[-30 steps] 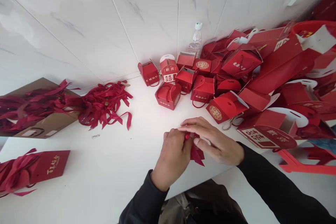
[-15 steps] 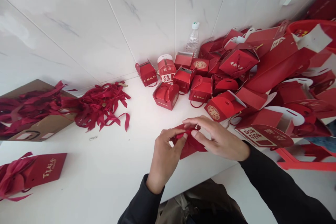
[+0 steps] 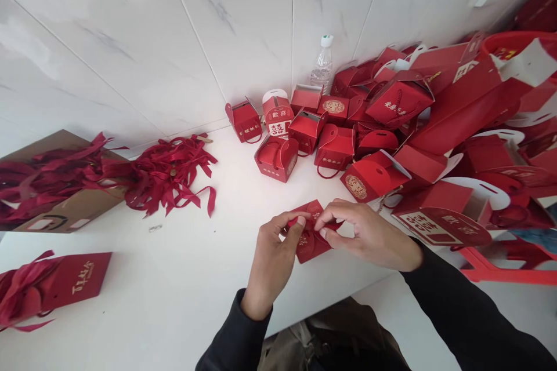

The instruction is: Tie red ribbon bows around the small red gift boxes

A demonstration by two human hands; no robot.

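A small red gift box (image 3: 310,237) with gold print sits low over the white table's front edge, held between both hands. My left hand (image 3: 272,258) pinches its left side with thumb and fingers closed. On the box's upper right corner my right hand (image 3: 368,235) pinches too, fingers curled. Both sleeves are dark. A pile of red ribbons (image 3: 167,171) lies to the left, apart from the hands. Finished red boxes (image 3: 278,156) stand just beyond the hands.
A large heap of red boxes and bags (image 3: 439,122) fills the right side. A clear water bottle (image 3: 322,64) stands against the white tiled wall. A brown cardboard box (image 3: 65,208) holds ribbons at far left, and a flat red box (image 3: 73,281) lies at lower left.
The red box has been turned and flattened out between my hands, its printed face now showing. Both hands shifted slightly and re-pinched its edges.
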